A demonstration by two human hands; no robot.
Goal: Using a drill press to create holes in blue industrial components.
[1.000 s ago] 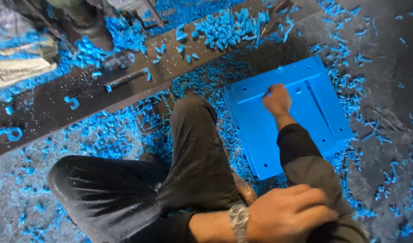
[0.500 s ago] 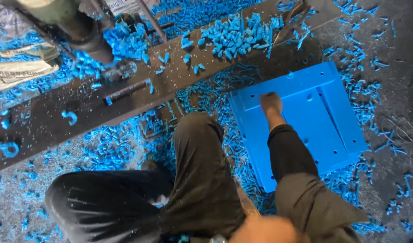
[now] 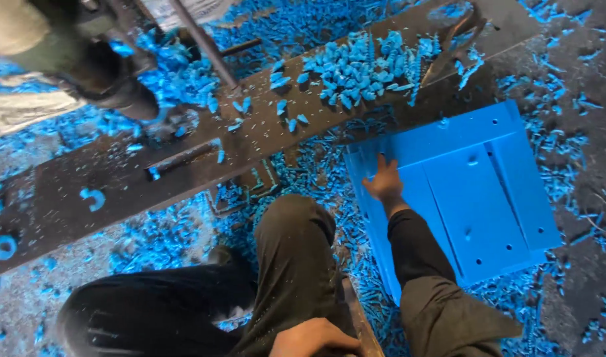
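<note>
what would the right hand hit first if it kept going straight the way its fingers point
The right hand lies on the blue plastic panel, fingers pointing up-frame. Going on, it would likely cross the panel's far edge and meet the dark beam; depth is unclear.

My left hand (image 3: 314, 338) is cut off by the bottom edge, so its fingers stay unseen. My right hand (image 3: 383, 183) is blurred; its palm hides part of the blue panel (image 3: 475, 198).
</note>
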